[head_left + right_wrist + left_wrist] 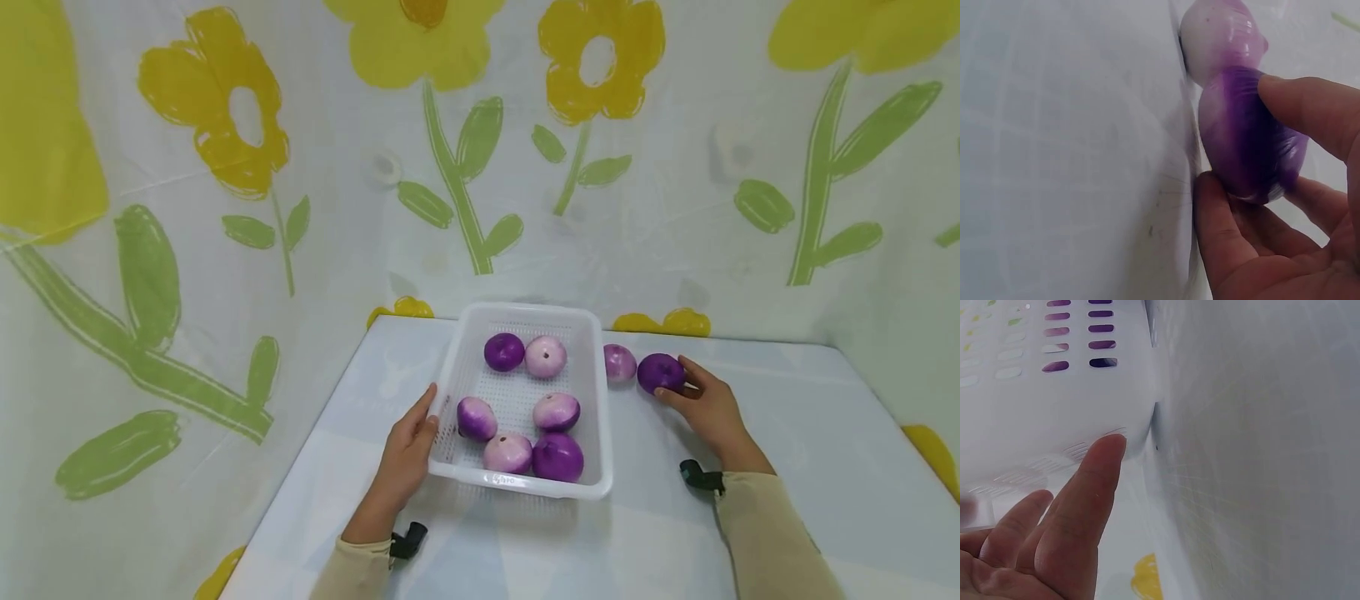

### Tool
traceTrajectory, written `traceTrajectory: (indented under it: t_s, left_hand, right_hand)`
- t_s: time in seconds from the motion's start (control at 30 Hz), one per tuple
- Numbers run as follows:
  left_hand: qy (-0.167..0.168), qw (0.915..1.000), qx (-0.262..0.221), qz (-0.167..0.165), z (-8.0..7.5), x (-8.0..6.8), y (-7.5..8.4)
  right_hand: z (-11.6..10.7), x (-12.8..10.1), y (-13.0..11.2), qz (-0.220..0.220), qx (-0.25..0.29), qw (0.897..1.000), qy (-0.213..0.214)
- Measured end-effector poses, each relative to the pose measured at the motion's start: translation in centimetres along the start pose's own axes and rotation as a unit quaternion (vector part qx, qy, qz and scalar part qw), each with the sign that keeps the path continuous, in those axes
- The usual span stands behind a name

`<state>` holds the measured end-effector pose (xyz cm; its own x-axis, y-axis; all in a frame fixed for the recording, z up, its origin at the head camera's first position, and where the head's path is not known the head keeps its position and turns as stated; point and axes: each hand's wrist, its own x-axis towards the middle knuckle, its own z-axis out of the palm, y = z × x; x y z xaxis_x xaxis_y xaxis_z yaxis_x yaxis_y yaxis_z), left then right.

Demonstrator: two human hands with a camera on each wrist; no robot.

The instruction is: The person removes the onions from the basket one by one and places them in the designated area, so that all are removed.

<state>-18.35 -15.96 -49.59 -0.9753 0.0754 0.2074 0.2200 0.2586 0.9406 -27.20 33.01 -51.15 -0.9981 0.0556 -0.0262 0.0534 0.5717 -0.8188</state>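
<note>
The right hand [708, 410] is curling round a glossy purple onion [661, 372] right of the basket [592, 400]. The left hand [408, 446], fingers straight, is pressing the perforated plastic basket's left wall.

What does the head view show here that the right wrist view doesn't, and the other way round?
Only the head view shows the white basket with six purple onions inside, the left hand touching its left wall, and the flowered backdrop. Only the right wrist view shows the grip up close: the thumb under the dark onion and a finger curled over its top. Both show the right hand holding that dark onion on the table, with a paler onion just beyond it.
</note>
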Motion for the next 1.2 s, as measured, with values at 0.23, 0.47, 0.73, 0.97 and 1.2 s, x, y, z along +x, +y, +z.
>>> traceTrajectory:
  t_s: [0.23,0.47,0.73,0.97,1.2]
  left_hand:
    - [0.001,1.0000,-0.005,-0.004,-0.05,0.15,0.24]
    - [-0.002,0.9999,-0.008,-0.008,-0.05,0.16,0.19]
    - [-0.003,0.9999,-0.008,-0.008,0.04,0.21,0.25]
    - [-0.005,0.9999,-0.009,-0.011,0.06,0.12,0.12]
    - [-0.005,0.9999,-0.010,-0.009,0.02,0.12,0.03]
  right_hand:
    - [0.11,0.22,-0.05,-0.011,-0.005,1.000,0.004]
    - [0.17,0.35,0.25,-0.008,0.008,1.000,0.007]
    - [0.27,0.27,0.05,-0.007,0.013,1.000,0.004]
    - [0.37,0.14,0.03,-0.002,0.012,1.000,0.003]
    - [0.42,-0.05,-0.11,0.003,0.017,1.000,0.007]
